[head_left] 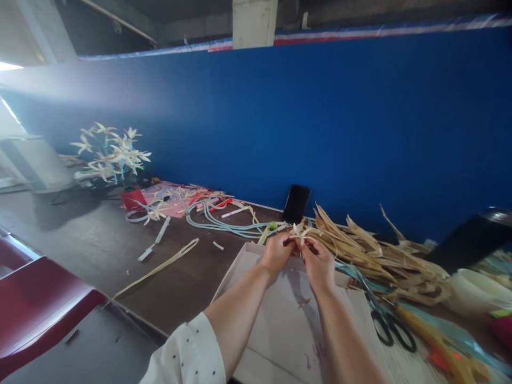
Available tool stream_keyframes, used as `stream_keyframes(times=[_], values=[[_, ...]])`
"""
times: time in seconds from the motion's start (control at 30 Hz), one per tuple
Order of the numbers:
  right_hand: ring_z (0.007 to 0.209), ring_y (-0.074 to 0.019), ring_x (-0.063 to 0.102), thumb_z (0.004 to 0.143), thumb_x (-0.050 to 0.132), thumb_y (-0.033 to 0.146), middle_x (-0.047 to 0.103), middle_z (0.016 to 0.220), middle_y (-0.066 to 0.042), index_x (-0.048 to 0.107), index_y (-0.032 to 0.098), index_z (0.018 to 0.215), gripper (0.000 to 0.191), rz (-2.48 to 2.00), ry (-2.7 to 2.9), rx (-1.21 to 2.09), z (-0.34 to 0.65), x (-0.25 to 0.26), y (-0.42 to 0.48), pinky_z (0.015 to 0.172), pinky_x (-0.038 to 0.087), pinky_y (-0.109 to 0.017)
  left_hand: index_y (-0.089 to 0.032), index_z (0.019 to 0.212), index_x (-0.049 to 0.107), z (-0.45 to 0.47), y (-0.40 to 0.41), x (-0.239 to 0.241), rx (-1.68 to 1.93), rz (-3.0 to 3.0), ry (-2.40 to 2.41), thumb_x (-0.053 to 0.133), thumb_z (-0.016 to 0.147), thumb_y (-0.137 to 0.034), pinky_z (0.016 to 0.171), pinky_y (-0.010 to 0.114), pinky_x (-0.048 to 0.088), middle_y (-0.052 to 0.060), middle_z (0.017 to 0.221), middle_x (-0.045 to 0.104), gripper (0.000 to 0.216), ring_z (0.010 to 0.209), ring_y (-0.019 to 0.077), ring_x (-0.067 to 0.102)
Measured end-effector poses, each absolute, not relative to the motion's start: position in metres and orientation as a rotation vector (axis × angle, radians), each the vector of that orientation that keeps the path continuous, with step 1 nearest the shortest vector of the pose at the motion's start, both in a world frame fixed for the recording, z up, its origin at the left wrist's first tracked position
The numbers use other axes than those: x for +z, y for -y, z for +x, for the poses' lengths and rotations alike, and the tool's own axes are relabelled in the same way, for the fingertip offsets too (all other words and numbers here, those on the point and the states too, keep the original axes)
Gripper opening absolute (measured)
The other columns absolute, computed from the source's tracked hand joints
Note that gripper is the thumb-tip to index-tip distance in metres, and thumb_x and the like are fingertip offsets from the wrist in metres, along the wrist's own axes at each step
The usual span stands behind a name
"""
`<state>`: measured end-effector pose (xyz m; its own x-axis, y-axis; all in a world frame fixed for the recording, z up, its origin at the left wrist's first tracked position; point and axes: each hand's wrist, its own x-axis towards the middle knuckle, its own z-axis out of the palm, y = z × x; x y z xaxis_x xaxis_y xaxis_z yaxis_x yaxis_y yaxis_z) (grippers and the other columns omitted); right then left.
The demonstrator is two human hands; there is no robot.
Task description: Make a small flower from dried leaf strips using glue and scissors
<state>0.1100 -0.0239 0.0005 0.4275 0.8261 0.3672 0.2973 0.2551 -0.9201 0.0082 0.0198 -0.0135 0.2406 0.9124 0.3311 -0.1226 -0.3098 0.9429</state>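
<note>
both hands meet over a pale board (248, 277) on a dark table (100, 245). the left hand (277, 253) and the right hand (319, 265) pinch a small straw flower (301, 232) between their fingertips. just right of them lies a pile of dry leaves (376, 256), and black scissors (390, 326) lie near it. a phone (296, 204) leans on the blue wall (320, 117). far left stands a bunch of finished flowers (112, 152).

Hard daylight glares in from far left of my left hand (276, 253), spreading a pale haze across the blue wall (320, 122). The straw flower (299, 233) pinched between it and my right hand (319, 264) looks sharp; right of it, the scissors (390, 328) smear into blur, and the frame's edges bow outward.
</note>
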Motion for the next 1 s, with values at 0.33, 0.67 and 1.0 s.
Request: stream_keyframes(times=[0.33,0.67,1.0], values=[[0.062,-0.0175,0.055,0.063,0.065,0.047,0.065,0.07,-0.003,0.069,0.018,0.077,0.033,-1.36,1.06,0.422,0.112,0.004,0.025,0.061,0.041,-0.029,-0.013,0.081,0.064,0.009,-0.016,-0.008,1.216,1.461,-0.79,0.051,0.069,-0.011,0.053,0.021,0.049,0.001,0.068,0.062,0.018,0.057,0.0104,0.057],[0.062,-0.0191,0.054,0.067,0.061,0.049,0.063,0.064,-0.003,0.068,0.018,0.074,0.033,-1.457,1.168,0.359,0.119,0.009,0.028,0.059,0.039,-0.028,-0.014,0.08,0.065,0.01,-0.016,-0.011,1.227,1.539,-0.826,0.051,0.07,-0.013,0.054,0.021,0.049,0.001,0.07,0.063,0.017,0.057,0.0099,0.057],[0.066,-0.0191,0.054,0.069,0.059,0.053,0.062,0.069,-0.003,0.069,0.018,0.075,0.036,-1.416,1.231,0.341,0.123,0.009,0.027,0.062,0.039,-0.029,-0.014,0.08,0.063,0.011,-0.015,-0.012,1.219,1.564,-0.824,0.051,0.071,-0.016,0.055,0.022,0.048,0.002,0.068,0.063,0.015,0.057,0.0107,0.057]])
